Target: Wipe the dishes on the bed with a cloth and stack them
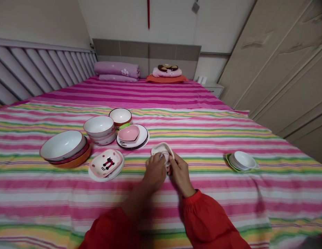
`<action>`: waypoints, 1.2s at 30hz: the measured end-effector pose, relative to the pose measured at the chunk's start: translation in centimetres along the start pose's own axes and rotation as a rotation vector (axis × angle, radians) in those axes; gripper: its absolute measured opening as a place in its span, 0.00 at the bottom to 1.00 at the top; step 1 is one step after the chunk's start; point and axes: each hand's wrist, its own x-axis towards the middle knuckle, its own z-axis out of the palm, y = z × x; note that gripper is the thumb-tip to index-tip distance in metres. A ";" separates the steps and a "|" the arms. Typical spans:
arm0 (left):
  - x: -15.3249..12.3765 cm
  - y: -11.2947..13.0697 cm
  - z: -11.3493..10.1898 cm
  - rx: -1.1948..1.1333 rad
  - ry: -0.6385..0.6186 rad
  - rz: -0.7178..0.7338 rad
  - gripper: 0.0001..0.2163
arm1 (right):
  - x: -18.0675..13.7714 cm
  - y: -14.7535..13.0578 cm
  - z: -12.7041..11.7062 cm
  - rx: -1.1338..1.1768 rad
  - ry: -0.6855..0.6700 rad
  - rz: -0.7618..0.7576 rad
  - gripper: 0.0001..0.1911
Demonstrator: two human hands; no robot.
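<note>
on the striped bedspread [202, 138], towards its left edge, one big white bowl [62, 145] sits on a stack with an orange one beneath. next, one cat dish [106, 163] on a plate, two stacked white bowls [99, 128], one small bowl [120, 116] behind, one pink heart dish [128, 133] on a dark-rimmed plate. mid-bed, the left hand [155, 172] and right hand [179, 172] both have fingers pinched on one small white dish [161, 150], tilted up off the sheet. near the right edge, one stack of small white saucers [242, 160], exact number unclear.
</note>
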 end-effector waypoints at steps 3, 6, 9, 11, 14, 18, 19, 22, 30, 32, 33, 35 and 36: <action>0.0 -0.3 0.2 -0.093 -0.035 0.103 0.17 | 0.0 0.1 -0.2 -0.018 0.009 -0.028 0.23; 0.0 -0.4 -0.2 -0.130 -0.062 0.160 0.17 | 0.1 -0.1 -0.6 -0.042 0.055 -0.038 0.22; -0.1 -0.3 -0.6 -0.067 -0.037 0.138 0.19 | 0.2 -0.5 -0.7 -0.068 0.125 -0.075 0.21; -0.1 -0.3 -0.7 -0.033 0.012 0.061 0.20 | 0.2 -0.8 -0.6 -0.091 0.146 -0.100 0.20; 0.3 -0.8 -0.8 -0.102 0.191 -0.092 0.21 | 0.2 -0.8 -0.5 -0.070 0.155 -0.096 0.19; 1.2 -1.9 -1.2 -0.562 0.511 -0.228 0.20 | 0.6 -0.3 -0.6 0.133 0.118 0.049 0.18; 1.3 -1.9 -1.3 -0.731 0.503 -0.246 0.19 | 0.7 -0.1 -0.6 0.195 0.084 0.097 0.17; 1.4 -1.2 -1.6 -1.085 0.362 -0.211 0.20 | 0.8 0.2 -0.5 0.329 -0.021 0.233 0.14; 0.4 0.5 -0.1 -0.731 0.400 0.181 0.18 | 1.6 0.3 -1.1 0.602 -0.232 0.374 0.10; 0.0 0.8 0.6 -0.563 0.450 0.306 0.16 | 1.8 0.6 -1.3 0.655 -0.215 0.390 0.08; -0.2 1.1 0.9 -0.473 0.461 0.371 0.15 | 1.8 0.7 -1.3 0.675 -0.195 0.393 0.09; -0.5 1.7 1.3 -0.326 0.467 0.444 0.14 | 1.9 0.9 -1.2 0.683 -0.162 0.388 0.12; -0.6 1.9 1.3 -0.283 0.470 0.447 0.14 | 1.9 1.0 -1.1 0.667 -0.160 0.384 0.12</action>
